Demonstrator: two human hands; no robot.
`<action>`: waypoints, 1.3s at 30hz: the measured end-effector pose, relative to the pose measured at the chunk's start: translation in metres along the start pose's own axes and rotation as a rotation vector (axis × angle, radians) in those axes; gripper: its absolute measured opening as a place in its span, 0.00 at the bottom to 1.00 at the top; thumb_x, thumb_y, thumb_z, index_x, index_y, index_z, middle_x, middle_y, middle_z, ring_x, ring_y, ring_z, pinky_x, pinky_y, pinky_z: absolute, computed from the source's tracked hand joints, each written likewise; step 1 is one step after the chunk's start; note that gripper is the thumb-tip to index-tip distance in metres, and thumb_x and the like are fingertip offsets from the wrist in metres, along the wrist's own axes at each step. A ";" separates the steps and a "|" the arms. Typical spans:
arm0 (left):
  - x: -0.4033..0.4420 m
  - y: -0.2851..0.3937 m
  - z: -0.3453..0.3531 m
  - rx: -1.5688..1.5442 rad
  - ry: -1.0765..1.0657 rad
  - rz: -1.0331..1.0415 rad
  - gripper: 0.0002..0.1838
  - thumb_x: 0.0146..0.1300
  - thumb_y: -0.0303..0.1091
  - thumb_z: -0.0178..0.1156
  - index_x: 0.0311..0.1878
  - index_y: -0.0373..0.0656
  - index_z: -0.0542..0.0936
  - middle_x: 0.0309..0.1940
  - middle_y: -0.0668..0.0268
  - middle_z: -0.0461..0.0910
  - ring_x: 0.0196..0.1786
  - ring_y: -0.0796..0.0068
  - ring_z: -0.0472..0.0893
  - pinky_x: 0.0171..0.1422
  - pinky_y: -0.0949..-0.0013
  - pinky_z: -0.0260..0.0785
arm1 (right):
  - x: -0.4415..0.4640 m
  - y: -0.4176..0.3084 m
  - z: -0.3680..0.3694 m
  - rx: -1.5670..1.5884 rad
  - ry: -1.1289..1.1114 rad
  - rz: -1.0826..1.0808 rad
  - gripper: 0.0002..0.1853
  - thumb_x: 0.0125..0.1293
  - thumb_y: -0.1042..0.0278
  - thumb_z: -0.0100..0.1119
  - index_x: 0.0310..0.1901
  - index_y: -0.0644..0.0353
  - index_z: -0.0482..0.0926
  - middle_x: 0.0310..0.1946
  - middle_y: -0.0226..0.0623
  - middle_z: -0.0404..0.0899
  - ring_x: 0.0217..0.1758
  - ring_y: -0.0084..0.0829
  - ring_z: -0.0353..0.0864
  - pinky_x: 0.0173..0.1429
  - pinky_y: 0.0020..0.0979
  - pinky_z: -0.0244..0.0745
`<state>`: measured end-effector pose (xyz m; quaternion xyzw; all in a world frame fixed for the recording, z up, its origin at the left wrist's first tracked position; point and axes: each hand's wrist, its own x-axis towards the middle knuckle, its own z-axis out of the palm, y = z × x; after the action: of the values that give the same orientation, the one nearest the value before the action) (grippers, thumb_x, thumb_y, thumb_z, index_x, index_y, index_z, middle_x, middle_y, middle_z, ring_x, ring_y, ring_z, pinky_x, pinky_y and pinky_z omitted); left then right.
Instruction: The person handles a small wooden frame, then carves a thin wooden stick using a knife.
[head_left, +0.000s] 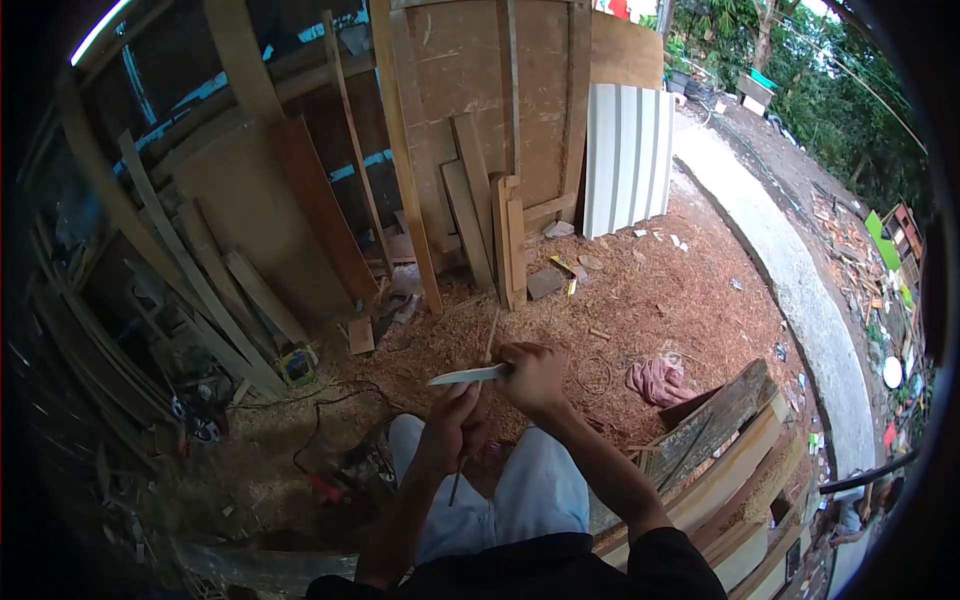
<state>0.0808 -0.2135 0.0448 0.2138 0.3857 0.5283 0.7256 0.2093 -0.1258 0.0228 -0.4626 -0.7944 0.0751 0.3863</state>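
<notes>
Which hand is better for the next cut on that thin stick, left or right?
Probably the right hand: it grips the knife, which lies across the thin stick. The left hand holds the stick just below the knife, so it seems better placed for steadying.

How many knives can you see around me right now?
1: the knife in your right hand, its blade crossing the thin stick that your left hand holds. Others could be hidden in the dark clutter on the left side of the view.
</notes>
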 end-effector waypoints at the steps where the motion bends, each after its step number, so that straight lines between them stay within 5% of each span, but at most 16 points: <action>1: -0.002 0.000 0.003 0.007 0.004 0.002 0.25 0.70 0.35 0.41 0.70 0.48 0.53 0.18 0.77 0.53 0.14 0.88 0.51 0.14 0.82 0.45 | 0.003 0.000 0.002 -0.086 -0.058 -0.059 0.06 0.47 0.70 0.56 0.28 0.52 0.81 0.21 0.34 0.78 0.23 0.36 0.79 0.28 0.36 0.72; 5: -0.014 -0.002 0.001 0.132 0.042 0.060 0.24 0.70 0.36 0.42 0.68 0.48 0.56 0.19 0.75 0.55 0.14 0.88 0.53 0.14 0.82 0.46 | 0.018 0.017 0.017 -0.115 -0.172 0.033 0.05 0.49 0.67 0.56 0.26 0.52 0.81 0.19 0.36 0.78 0.23 0.38 0.80 0.26 0.36 0.72; 7: -0.019 -0.008 -0.002 0.118 0.021 0.067 0.24 0.70 0.35 0.42 0.68 0.48 0.57 0.19 0.75 0.56 0.14 0.88 0.54 0.14 0.82 0.46 | 0.035 0.042 0.026 -0.402 -0.169 0.273 0.08 0.52 0.62 0.56 0.24 0.55 0.81 0.19 0.41 0.78 0.21 0.41 0.79 0.26 0.38 0.73; 9: -0.030 -0.017 -0.004 0.444 -0.115 0.081 0.23 0.70 0.36 0.41 0.68 0.48 0.57 0.19 0.75 0.56 0.14 0.88 0.55 0.15 0.83 0.47 | 0.055 0.074 0.017 -0.381 -0.189 0.517 0.10 0.55 0.62 0.55 0.28 0.58 0.82 0.22 0.47 0.80 0.23 0.47 0.80 0.29 0.43 0.76; 16: -0.013 -0.009 -0.002 0.060 -0.060 0.041 0.23 0.71 0.37 0.39 0.68 0.48 0.58 0.19 0.75 0.59 0.13 0.88 0.55 0.13 0.82 0.49 | 0.011 0.025 -0.005 0.026 -0.058 0.251 0.08 0.51 0.64 0.57 0.26 0.56 0.82 0.19 0.46 0.78 0.22 0.45 0.79 0.28 0.41 0.74; 18: -0.012 -0.008 0.007 0.121 -0.057 0.024 0.23 0.71 0.36 0.39 0.68 0.47 0.58 0.19 0.76 0.59 0.13 0.89 0.54 0.13 0.81 0.49 | -0.003 0.014 -0.002 -0.084 -0.129 -0.016 0.07 0.49 0.64 0.56 0.26 0.50 0.83 0.19 0.43 0.78 0.22 0.42 0.79 0.28 0.39 0.74; 21: -0.012 -0.010 0.008 0.270 -0.060 0.089 0.23 0.71 0.35 0.39 0.68 0.48 0.57 0.18 0.76 0.57 0.13 0.89 0.53 0.13 0.82 0.48 | 0.004 0.021 -0.003 -0.107 -0.170 0.189 0.08 0.50 0.64 0.54 0.27 0.45 0.84 0.20 0.40 0.79 0.24 0.39 0.80 0.29 0.38 0.74; 28: 0.000 -0.011 -0.005 0.217 -0.004 0.086 0.23 0.71 0.32 0.39 0.69 0.48 0.56 0.18 0.77 0.55 0.14 0.88 0.51 0.15 0.83 0.48 | 0.023 0.053 0.018 -0.283 -0.197 0.293 0.09 0.52 0.64 0.52 0.28 0.43 0.84 0.23 0.40 0.80 0.25 0.40 0.81 0.30 0.39 0.74; 31: 0.004 -0.008 -0.009 0.187 0.004 0.050 0.23 0.71 0.32 0.40 0.69 0.49 0.56 0.18 0.76 0.55 0.15 0.89 0.52 0.15 0.83 0.49 | 0.027 0.069 0.036 -0.305 -0.245 0.288 0.09 0.53 0.64 0.52 0.28 0.48 0.84 0.23 0.43 0.80 0.28 0.40 0.82 0.31 0.40 0.75; 34: -0.002 -0.009 -0.007 0.201 0.000 0.046 0.23 0.71 0.33 0.40 0.69 0.50 0.56 0.18 0.77 0.55 0.14 0.89 0.52 0.14 0.82 0.48 | 0.031 0.111 0.059 -0.479 -0.251 0.506 0.09 0.50 0.63 0.55 0.23 0.55 0.82 0.22 0.46 0.80 0.25 0.44 0.81 0.35 0.45 0.76; 36: -0.018 -0.009 -0.007 0.472 -0.037 0.157 0.23 0.71 0.34 0.39 0.68 0.52 0.58 0.18 0.77 0.55 0.13 0.89 0.52 0.12 0.82 0.46 | 0.033 0.158 0.051 -0.298 -0.261 0.734 0.13 0.52 0.60 0.55 0.22 0.62 0.80 0.23 0.51 0.79 0.26 0.48 0.80 0.36 0.46 0.75; 39: -0.007 -0.008 -0.027 0.153 0.069 0.062 0.23 0.71 0.36 0.38 0.68 0.53 0.57 0.18 0.77 0.56 0.12 0.89 0.52 0.11 0.82 0.46 | 0.029 0.099 0.030 -0.184 -0.288 0.561 0.13 0.54 0.60 0.54 0.25 0.61 0.82 0.24 0.52 0.79 0.28 0.48 0.81 0.32 0.43 0.76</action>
<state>0.0634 -0.2254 0.0249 0.2622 0.4430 0.5264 0.6767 0.2474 -0.0398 -0.0293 -0.6811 -0.6859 0.1710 0.1908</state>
